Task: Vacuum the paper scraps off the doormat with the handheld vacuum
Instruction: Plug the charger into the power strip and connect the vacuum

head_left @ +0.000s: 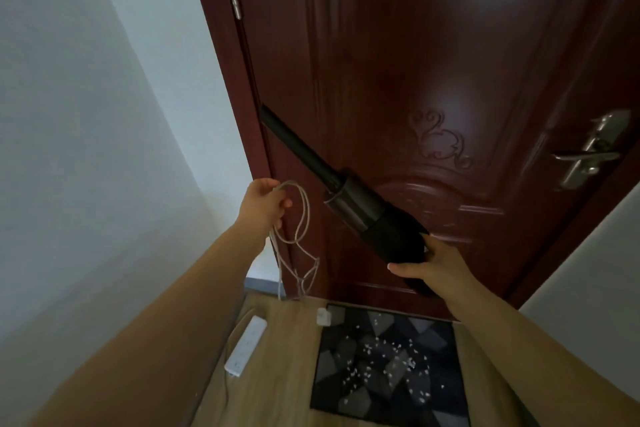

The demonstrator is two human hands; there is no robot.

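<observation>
My right hand grips the rear of a black handheld vacuum, held up in front of the door with its long nozzle pointing up and to the left. My left hand pinches a looped white cord that hangs down toward the floor. Below, a dark grey patterned doormat lies at the foot of the door. Several small white paper scraps are scattered over its middle.
A dark red wooden door with a metal handle fills the view ahead. A white power strip lies on the wooden floor left of the mat. A small white plug adapter sits at the mat's far left corner. White walls flank both sides.
</observation>
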